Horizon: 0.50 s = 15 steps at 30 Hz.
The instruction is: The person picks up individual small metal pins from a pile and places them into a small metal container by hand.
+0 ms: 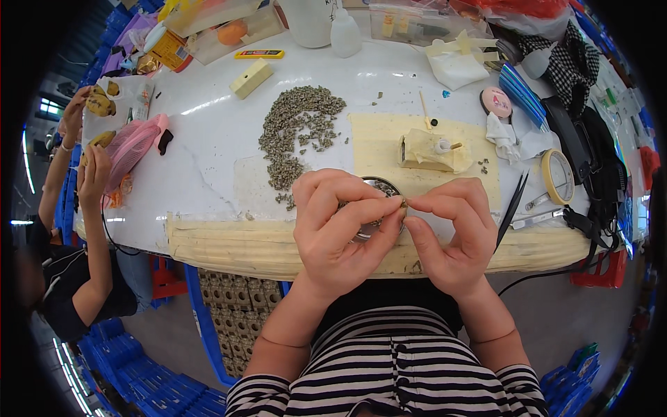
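Note:
My left hand [344, 226] pinches a tiny brownish piece [404, 203] between thumb and forefinger, too small to name. From the other side, my right hand [455, 233] brings its bent forefinger and thumb up to the same piece, with the fingertips of both hands nearly touching. Under them is a round metal-rimmed dish [382, 182] with small parts in it, partly hidden by my left hand. Beyond my left hand a pile of small grey metal parts [299, 128] spreads over the white table [201, 153].
A tape-covered block [434, 151] stands on the yellowish mat [368, 132]. To the right lie black tweezers [513, 208] and a tape roll [558, 176]. A pale block [251, 78] and white bottles [345, 35] are farther back. At left, another person's hands [94, 167] hold bananas.

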Each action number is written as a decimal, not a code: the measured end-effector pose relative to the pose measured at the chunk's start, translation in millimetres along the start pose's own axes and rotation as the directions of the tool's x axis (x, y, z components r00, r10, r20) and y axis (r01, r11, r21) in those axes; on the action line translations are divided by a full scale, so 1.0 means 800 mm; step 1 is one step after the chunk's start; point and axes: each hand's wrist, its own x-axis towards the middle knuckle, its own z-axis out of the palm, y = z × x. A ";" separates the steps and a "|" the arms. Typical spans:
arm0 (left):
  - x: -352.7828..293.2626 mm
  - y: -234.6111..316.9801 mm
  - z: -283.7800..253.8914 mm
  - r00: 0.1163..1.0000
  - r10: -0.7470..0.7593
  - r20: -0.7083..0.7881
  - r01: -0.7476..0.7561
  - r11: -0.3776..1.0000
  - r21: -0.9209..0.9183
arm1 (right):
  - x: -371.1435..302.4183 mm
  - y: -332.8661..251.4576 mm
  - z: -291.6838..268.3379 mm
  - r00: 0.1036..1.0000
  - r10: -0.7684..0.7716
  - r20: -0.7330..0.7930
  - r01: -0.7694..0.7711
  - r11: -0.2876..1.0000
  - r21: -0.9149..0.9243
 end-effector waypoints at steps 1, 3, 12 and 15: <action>0.000 0.000 0.000 1.000 -0.003 -0.001 0.003 1.000 0.003 | 0.001 -0.001 -0.001 1.000 -0.030 0.002 0.030 0.999 -0.011; 0.000 0.000 0.000 1.000 -0.007 0.000 0.007 1.000 0.006 | 0.002 -0.002 -0.002 0.996 -0.090 0.007 0.091 0.995 -0.032; 0.000 0.000 -0.003 0.999 0.009 0.034 -0.009 1.000 0.024 | 0.002 -0.002 -0.002 0.990 -0.137 0.024 0.138 0.986 -0.097; 0.000 0.000 -0.003 1.000 0.005 0.028 -0.006 1.000 0.027 | 0.003 -0.003 -0.001 0.990 -0.138 0.017 0.140 0.982 -0.130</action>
